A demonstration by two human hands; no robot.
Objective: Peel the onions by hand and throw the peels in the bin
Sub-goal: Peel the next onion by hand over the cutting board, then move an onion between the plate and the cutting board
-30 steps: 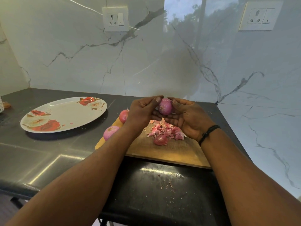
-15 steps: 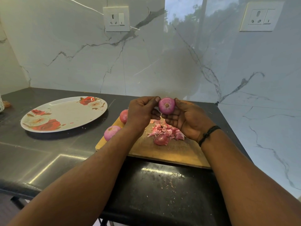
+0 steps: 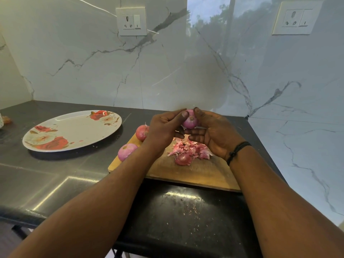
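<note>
Pink-purple onion (image 3: 190,121). Pink peels (image 3: 189,148). Tan wooden board (image 3: 195,172). White plate (image 3: 74,130), red and cream rose print. Black glossy counter (image 3: 46,174). White marble wall (image 3: 167,71), grey veins. Black wristband (image 3: 237,150).

Your one head camera looks forward and down, close over the worktop (image 3: 55,183), toward the marble wall (image 3: 167,71).

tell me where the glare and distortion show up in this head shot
Head view: a bright window reflection of trees glazes the marble wall; streaks of glare cross the dark counter; wide-angle bending tilts the right socket; the hands and the onion look slightly soft.
</note>
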